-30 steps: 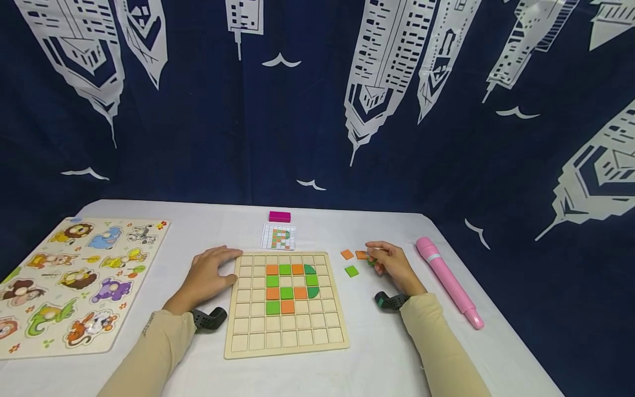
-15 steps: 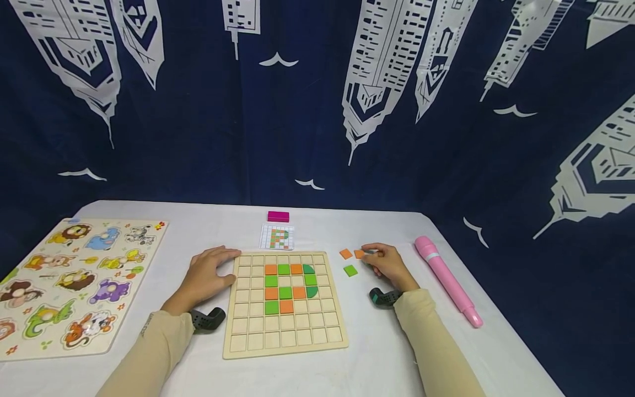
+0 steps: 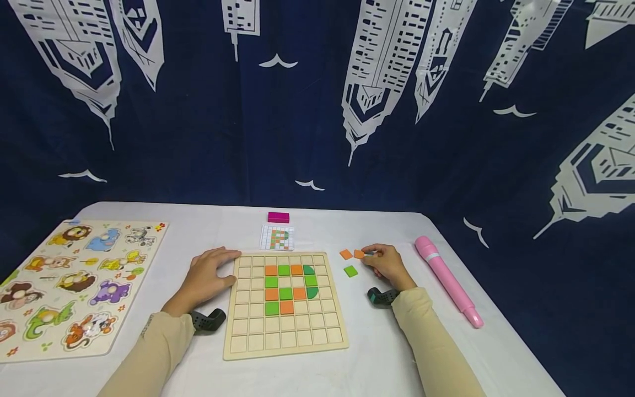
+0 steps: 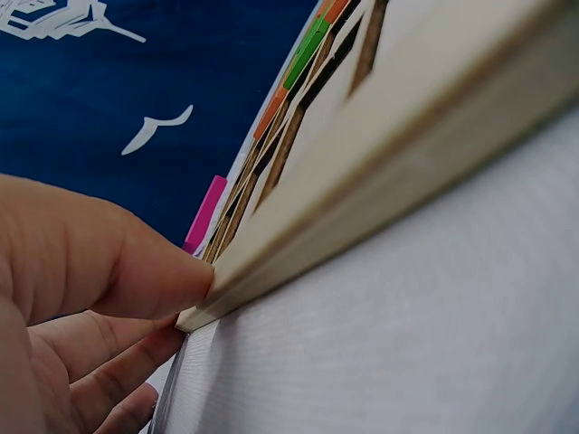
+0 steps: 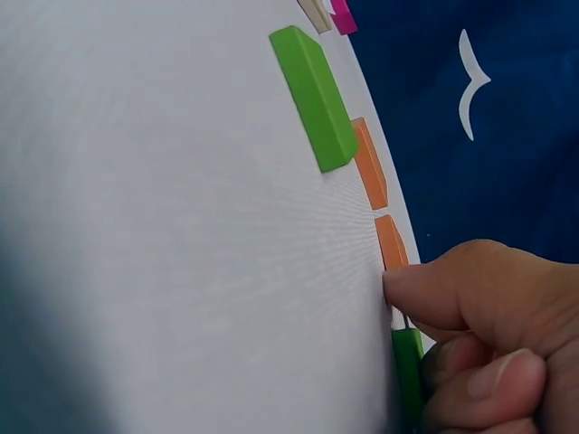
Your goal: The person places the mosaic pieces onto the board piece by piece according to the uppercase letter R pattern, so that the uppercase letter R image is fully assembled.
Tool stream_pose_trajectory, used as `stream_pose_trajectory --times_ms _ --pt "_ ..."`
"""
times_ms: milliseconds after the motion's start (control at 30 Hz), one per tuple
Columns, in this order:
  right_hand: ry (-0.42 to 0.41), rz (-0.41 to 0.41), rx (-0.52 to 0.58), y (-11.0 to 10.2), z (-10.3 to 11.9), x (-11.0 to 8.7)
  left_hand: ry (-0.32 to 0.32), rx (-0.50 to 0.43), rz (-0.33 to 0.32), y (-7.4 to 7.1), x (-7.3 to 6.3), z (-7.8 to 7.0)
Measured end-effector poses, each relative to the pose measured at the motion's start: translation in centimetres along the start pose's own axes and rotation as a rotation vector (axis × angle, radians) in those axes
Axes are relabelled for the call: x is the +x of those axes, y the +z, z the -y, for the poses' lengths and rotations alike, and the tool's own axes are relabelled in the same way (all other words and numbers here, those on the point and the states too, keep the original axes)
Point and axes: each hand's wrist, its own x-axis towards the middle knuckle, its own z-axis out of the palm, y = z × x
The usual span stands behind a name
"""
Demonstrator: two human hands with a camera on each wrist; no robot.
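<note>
A square wooden grid board (image 3: 248, 325) lies mid-table, with orange and green tiles (image 3: 286, 293) set in its upper cells. My left hand (image 3: 210, 273) rests against the board's left edge near the far corner, thumb and fingers spread along it; the thumb (image 4: 172, 280) touches the wood in the left wrist view. Right of the board, my right hand (image 3: 389, 264) pinches the near end of an orange tile (image 5: 391, 242) lying on the cloth. A dark green tile (image 5: 409, 375) sits by its curled fingers. Another orange tile (image 3: 345, 254) and a green tile (image 3: 350, 271) lie nearby.
A pattern card (image 3: 276, 237) lies behind the board, with a magenta block (image 3: 278, 217) beyond it. An animal puzzle board (image 3: 81, 286) covers the left of the table. At the right lies a pink stick (image 3: 448, 281). A dark blue curtain hangs behind.
My right hand has shifted slightly left, its fingertips now at the orange tile. The green piece that showed under it is now mostly covered in the head view. The left hand stays put.
</note>
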Motion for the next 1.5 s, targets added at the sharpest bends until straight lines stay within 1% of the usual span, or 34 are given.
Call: stream_pose_trajectory --times_ms 133,333,533,633,767,1100,1233,1500 --pt "-0.005 -0.003 -0.029 -0.1 0.0 0.0 -0.003 -0.002 0.004 0.0 0.0 -0.1" --pt "-0.021 0.017 -0.011 -0.2 0.5 -0.6 -0.001 -0.005 -0.002 0.1 -0.1 0.0" --pt "-0.096 0.057 -0.006 -0.1 1.8 -1.5 0.003 -0.008 -0.004 0.0 0.0 0.0" --pt "-0.111 0.084 0.01 0.2 2.7 -2.2 0.001 -0.001 -0.003 0.0 0.0 0.0" --pt "-0.126 0.127 0.037 0.8 3.8 -3.1 -0.001 0.0 -0.001 0.0 0.0 -0.1" --pt "-0.183 0.304 0.093 3.0 6.0 -5.8 0.0 0.001 -0.009 -0.1 0.0 -0.1" --pt "-0.204 0.364 0.091 4.1 6.7 -6.8 -0.003 0.001 -0.008 -0.1 0.0 -0.1" --pt "-0.242 0.447 0.065 6.2 7.7 -8.7 0.01 -0.007 -0.012 -0.2 -0.1 -0.2"
